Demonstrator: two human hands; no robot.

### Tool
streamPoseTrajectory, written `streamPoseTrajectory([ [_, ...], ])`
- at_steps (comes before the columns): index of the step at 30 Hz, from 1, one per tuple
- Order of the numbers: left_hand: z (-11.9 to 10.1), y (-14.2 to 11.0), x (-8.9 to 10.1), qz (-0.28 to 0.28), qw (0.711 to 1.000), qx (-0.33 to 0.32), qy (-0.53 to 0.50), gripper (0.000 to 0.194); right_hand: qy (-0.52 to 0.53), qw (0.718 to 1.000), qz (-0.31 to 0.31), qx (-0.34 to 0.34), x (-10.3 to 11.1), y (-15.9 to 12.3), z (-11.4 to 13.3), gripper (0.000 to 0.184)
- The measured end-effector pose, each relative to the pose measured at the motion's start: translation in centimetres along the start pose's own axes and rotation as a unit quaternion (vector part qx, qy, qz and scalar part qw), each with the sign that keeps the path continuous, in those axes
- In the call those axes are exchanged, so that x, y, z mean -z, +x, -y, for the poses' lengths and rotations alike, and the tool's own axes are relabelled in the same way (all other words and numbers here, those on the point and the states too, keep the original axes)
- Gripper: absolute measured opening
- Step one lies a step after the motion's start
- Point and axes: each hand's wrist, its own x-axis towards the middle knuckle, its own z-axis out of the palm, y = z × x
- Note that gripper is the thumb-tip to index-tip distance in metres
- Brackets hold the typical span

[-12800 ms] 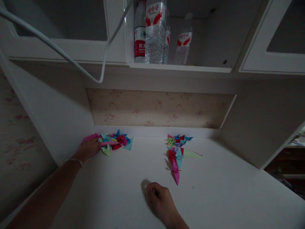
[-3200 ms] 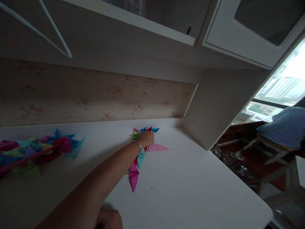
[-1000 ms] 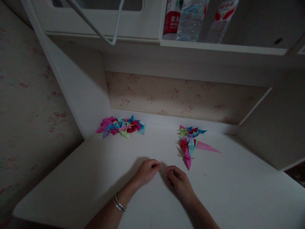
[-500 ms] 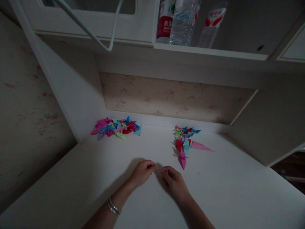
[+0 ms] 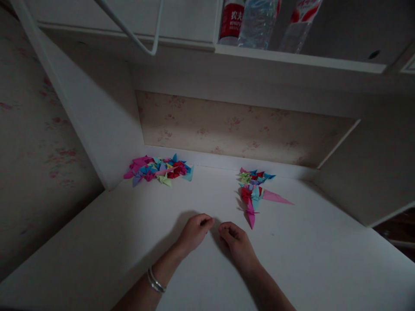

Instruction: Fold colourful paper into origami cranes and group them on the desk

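My left hand [image 5: 195, 231], with silver bangles [image 5: 154, 280] at its wrist, rests on the white desk [image 5: 197, 194], fingers curled together and nothing visible in them. Just right of it, a small gap apart, lies my right hand [image 5: 237, 242], also loosely closed with nothing showing in it. Beyond the left hand, in the back left corner, is a heap of colourful folded-paper cranes [image 5: 158, 170]. A smaller group of paper cranes [image 5: 253, 194] lies beyond my right hand. From it a long pink paper point [image 5: 277, 197] sticks out rightward, and a magenta crane [image 5: 250, 216] points toward me.
A cabinet shelf [image 5: 298, 58] overhangs the desk, holding several plastic bottles [image 5: 257, 26]. A white cable [image 5: 142, 47] hangs in a loop at the upper left. Side panels [image 5: 106, 142] bound the desk, and floral wallpaper [image 5: 233, 125] covers the back wall.
My left hand was at the left heap, later at the right group, and then came back beside my right hand. A pink point now shows where a light green one was. The view tilts slightly.
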Motion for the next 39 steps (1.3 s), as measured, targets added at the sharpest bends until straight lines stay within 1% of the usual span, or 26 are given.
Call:
streamPoseTrajectory([
  [2, 0.0, 0.0, -0.1, -0.002, 1.000, 0.001, -0.012, 0.030, 0.025, 1.000, -0.007, -0.011, -0.5, 1.2, 0.3, 0.027],
  [3, 0.1, 0.0, -0.1, -0.001, 1.000, 0.004, -0.021, 0.031, 0.018, 1.000, -0.008, -0.009, -0.8, 2.0, 0.6, 0.028],
  [6, 0.2, 0.3, -0.1, -0.006, 0.998, 0.027, -0.063, 0.034, -0.063, 0.997, 0.017, 0.030, -1.9, 5.6, 1.6, 0.028],
  [9, 0.2, 0.5, -0.1, -0.031, 0.994, 0.057, -0.093, 0.034, -0.173, 0.981, 0.058, 0.069, -3.6, 10.5, 2.7, 0.026],
  [10, 0.2, 0.6, -0.1, -0.037, 0.992, 0.065, -0.101, 0.034, -0.261, 0.958, 0.074, 0.096, -4.3, 12.3, 3.1, 0.027],
  [12, 0.1, 0.7, -0.1, -0.037, 0.990, 0.078, -0.115, 0.032, -0.345, 0.925, 0.095, 0.132, -5.8, 15.8, 3.7, 0.026],
  [15, -0.2, 0.7, 0.0, -0.033, 0.989, 0.089, -0.115, 0.030, -0.421, 0.883, 0.112, 0.173, -8.1, 20.2, 4.2, 0.024],
  [18, -0.4, 0.7, 0.0, -0.036, 0.990, 0.089, -0.108, 0.026, -0.493, 0.840, 0.118, 0.194, -9.9, 22.9, 3.9, 0.031],
  [20, -0.3, 0.7, 0.0, -0.032, 0.989, 0.090, -0.111, 0.022, -0.529, 0.816, 0.118, 0.199, -10.9, 23.9, 3.5, 0.037],
  [22, -0.1, 0.8, 0.0, -0.027, 0.989, 0.090, -0.115, 0.019, -0.557, 0.797, 0.117, 0.200, -11.6, 24.4, 3.1, 0.038],
  [26, 0.3, 0.9, -0.1, -0.034, 0.987, 0.105, -0.120, 0.020, -0.595, 0.771, 0.110, 0.200, -12.7, 24.7, 2.8, 0.040],
  [29, 0.5, 1.1, -0.1, -0.038, 0.985, 0.108, -0.129, 0.021, -0.611, 0.757, 0.109, 0.204, -13.2, 24.8, 3.0, 0.042],
  [32, 0.5, 1.2, -0.1, -0.027, 0.984, 0.105, -0.138, 0.021, -0.622, 0.748, 0.117, 0.201, -13.4, 24.8, 3.1, 0.039],
  [36, 0.3, 1.1, -0.1, -0.017, 0.986, 0.097, -0.135, 0.024, -0.634, 0.738, 0.130, 0.187, -13.5, 24.5, 2.9, 0.030],
  [39, 0.0, 1.0, 0.0, 0.002, 0.987, 0.081, -0.136, 0.026, -0.641, 0.732, 0.141, 0.181, -13.6, 24.3, 2.7, 0.031],
])
